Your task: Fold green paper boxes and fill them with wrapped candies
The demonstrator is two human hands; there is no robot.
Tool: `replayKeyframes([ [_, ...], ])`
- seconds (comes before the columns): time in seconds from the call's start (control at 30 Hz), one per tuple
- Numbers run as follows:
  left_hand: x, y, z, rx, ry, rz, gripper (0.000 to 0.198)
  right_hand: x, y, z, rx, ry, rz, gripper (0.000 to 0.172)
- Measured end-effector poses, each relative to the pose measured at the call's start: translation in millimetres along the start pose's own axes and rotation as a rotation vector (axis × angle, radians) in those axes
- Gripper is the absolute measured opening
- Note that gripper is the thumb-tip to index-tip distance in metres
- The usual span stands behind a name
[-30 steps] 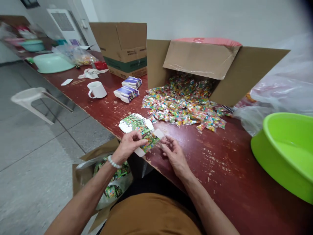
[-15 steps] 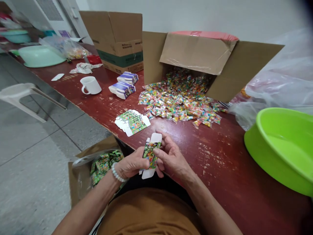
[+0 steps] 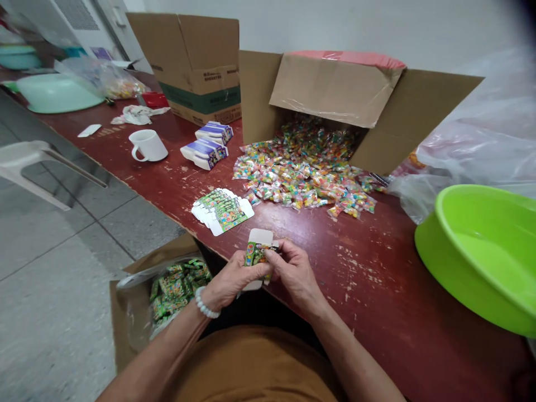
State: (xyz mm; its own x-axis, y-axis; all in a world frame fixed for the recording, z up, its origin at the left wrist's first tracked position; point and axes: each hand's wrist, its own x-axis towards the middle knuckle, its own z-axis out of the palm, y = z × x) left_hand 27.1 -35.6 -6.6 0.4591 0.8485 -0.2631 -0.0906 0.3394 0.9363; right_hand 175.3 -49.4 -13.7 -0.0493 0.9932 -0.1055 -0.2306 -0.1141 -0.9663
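Both my hands grip one small green printed carton [image 3: 256, 252] over the near edge of the dark red table [image 3: 377, 290]. My left hand [image 3: 234, 279] wraps round its lower part from the left. My right hand [image 3: 293, 271] pinches its upper flap from the right. The carton is partly folded into a box shape, its white flaps showing above and below. A fanned stack of flat green cartons [image 3: 221, 209] lies just beyond my hands. Further back, a heap of small colourful candy packets [image 3: 301, 173] spills from a cardboard box lying on its side [image 3: 335, 95].
A lime green basin [image 3: 481, 251] stands at the right, with clear plastic bags [image 3: 473, 145] behind it. Purple-and-white boxes [image 3: 207, 146], a white mug [image 3: 146, 145] and an upright cardboard box [image 3: 196, 67] stand further left. On the floor by my left knee, a box [image 3: 167, 290] holds green cartons.
My hands lifted one flat carton off the stack, drew it toward me and folded it up. My view shifted slightly right and down.
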Motion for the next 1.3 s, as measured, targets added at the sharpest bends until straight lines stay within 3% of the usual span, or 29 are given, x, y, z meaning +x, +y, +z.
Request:
replayKeyframes([
  [0.1, -1, 2, -1.6, 0.061, 0.086, 0.053, 0.038, 5, 0, -7, -0.098, 0.053, -0.106, 0.022],
  [0.27, -10, 3, 3.3, 0.029, 0.302, 0.176, 0.061, 5, -3, -6, 0.026, 0.127, -0.055, 0.049],
  [0.37, -11, 1, 8.2, 0.036, 0.317, 0.222, 0.065, 2, -1, -1, 0.113, 0.111, -0.079, 0.039],
  [0.5, -9, 0, 7.3, 0.021, 0.29, 0.192, 0.053, 0, 3, -4, 0.032, 0.132, -0.125, 0.021],
  [0.6, -7, 1, 3.5, -0.008, 0.257, 0.169, 0.039, 4, 3, -15, -0.064, 0.106, -0.104, 0.024],
  [0.83, -4, -1, -0.8, 0.147, 0.185, 0.181, 0.024, 18, -5, -31, 0.093, -0.062, 0.131, 0.039],
  [0.93, -5, -2, 0.7, 0.059, 0.217, 0.183, 0.029, 17, -4, -30, -0.066, -0.106, 0.035, 0.025],
  [1.03, -6, -4, 2.3, -0.135, 0.259, 0.113, 0.044, 14, 2, -29, -0.242, -0.024, -0.171, 0.015],
  [1.1, -7, -5, 3.1, -0.236, 0.156, -0.04, 0.047, 11, 4, -28, -0.29, 0.009, -0.243, 0.012],
  [1.2, -6, -8, 4.8, -0.304, -0.019, -0.242, 0.058, 7, 4, -28, -0.376, -0.059, -0.297, 0.014],
  [1.3, -3, -12, 8.3, -0.296, 0.013, -0.212, 0.062, 5, 0, -28, -0.42, -0.127, -0.302, 0.018],
])
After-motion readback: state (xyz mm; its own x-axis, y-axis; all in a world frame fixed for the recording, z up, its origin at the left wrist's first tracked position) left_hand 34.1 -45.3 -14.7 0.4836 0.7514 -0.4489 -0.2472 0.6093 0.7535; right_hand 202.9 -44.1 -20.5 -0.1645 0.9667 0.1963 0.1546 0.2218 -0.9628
